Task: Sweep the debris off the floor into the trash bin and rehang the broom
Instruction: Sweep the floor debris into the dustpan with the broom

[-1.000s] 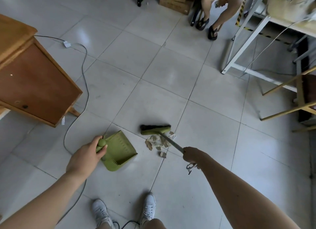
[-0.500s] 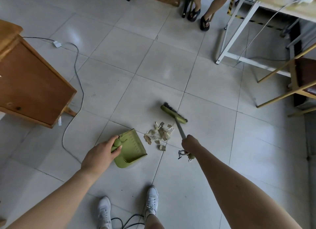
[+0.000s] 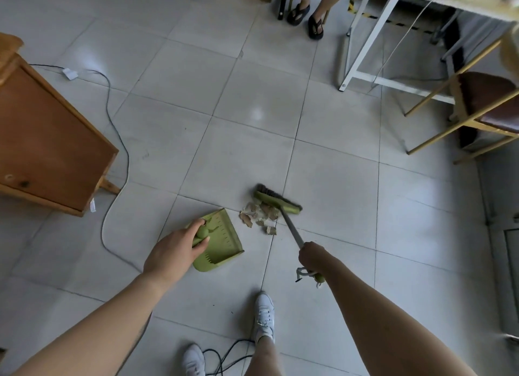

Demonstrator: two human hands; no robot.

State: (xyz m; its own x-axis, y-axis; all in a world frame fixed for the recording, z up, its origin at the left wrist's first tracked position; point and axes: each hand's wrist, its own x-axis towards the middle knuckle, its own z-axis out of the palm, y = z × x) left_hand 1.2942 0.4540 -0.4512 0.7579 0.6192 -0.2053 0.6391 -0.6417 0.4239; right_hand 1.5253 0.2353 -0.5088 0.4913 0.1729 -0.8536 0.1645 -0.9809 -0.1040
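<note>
Item: sweeping step, pile to dustpan.

Left hand: grip closed around the handle of the green dustpan, which lies on the tiled floor with its open lip turned toward the pile.

Right hand: grip closed around the shaft of the broom; the green end of the shaft and a hanging loop stick out behind the wrist.

Debris: brown paper-like scraps in one loose pile, just beside the dustpan's lip and touching the near side of the broom head, around a tile seam. None appears to be in the pan yet.

Trash bin: not in view.

Handling, as we judge it: we should press the pan's lip flat to the floor so scraps cannot slip beneath, set it square to the pile, and draw the bristles toward it in short low strokes. One scrap lies apart on the side nearest our shoes and will need gathering in. The cable running along the floor from the wooden cabinet passes left of the pan; we keep clear of it.

Change against half a second earlier: the broom head has kept its slant but now sits closer behind the pile, which is tighter; the dustpan's lip is nearer the scraps. A second earlier the head lay level across the far side of the pile.
</note>
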